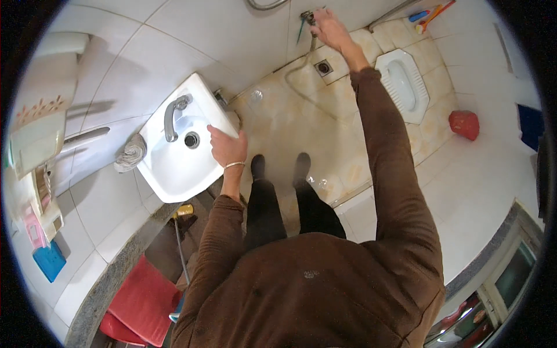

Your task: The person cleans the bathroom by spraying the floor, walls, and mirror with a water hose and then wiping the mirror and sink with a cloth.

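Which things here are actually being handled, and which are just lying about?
In hand:
right hand on the metal wall tap with grey hose
left hand on the white ceramic washbasin

Lying about:
red bag
white squat toilet
grey rag
red stool

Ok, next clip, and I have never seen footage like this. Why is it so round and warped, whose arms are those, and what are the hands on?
The picture comes from a wide fisheye camera worn on a person's head, looking down, so straight edges bend toward the rim. The brown-sleeved arms and dark legs belong to that person, standing in a tiled bathroom. The left hand rests on the rim of a white washbasin that has a grey tap. The right hand reaches up to a wall valve with a hose hanging from it; how firm its grip is cannot be told. On the floor are a floor drain, a squat toilet and a red bag.
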Motion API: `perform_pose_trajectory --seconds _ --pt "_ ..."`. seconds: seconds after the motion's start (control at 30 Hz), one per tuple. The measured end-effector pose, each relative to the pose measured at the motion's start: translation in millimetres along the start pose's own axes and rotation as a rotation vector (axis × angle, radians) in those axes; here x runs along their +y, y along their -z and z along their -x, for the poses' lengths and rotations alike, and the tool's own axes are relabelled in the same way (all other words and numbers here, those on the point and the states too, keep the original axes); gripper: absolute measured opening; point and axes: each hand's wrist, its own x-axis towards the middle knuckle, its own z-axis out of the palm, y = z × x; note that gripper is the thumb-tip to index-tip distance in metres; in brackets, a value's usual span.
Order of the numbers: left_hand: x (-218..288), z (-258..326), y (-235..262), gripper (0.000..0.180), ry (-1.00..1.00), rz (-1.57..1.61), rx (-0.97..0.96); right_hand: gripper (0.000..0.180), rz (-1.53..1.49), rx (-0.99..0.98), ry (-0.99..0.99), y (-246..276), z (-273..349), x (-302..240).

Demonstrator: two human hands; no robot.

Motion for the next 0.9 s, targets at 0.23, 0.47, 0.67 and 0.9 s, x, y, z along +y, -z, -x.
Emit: perform_pose_trajectory --seconds 0.23,0.47,0.67,0.9 --pt "8.7 1.3 0.2 0.085 0.036 -0.025 0.017 0.033 0.148 -0.207 -0.028 -41.3 -28.2 14.8" --pt "7.2 2.2 -1.1 0.087 0.087 -0.036 -0.002 0.021 0.101 -0.375 -0.294 -45.8 -32.8 12.2" --pt "13.4 3.1 4.4 0.084 0.013 -0.003 0.019 0.033 0.027 -0.113 -0.855 -28.1 -45.3 -25.4" --pt "7.6 -1.9 -3.6 0.099 -0.024 0.037 -0.008 0.05 -0.271 0.142 -0.344 -13.0 91.5 -55.1"
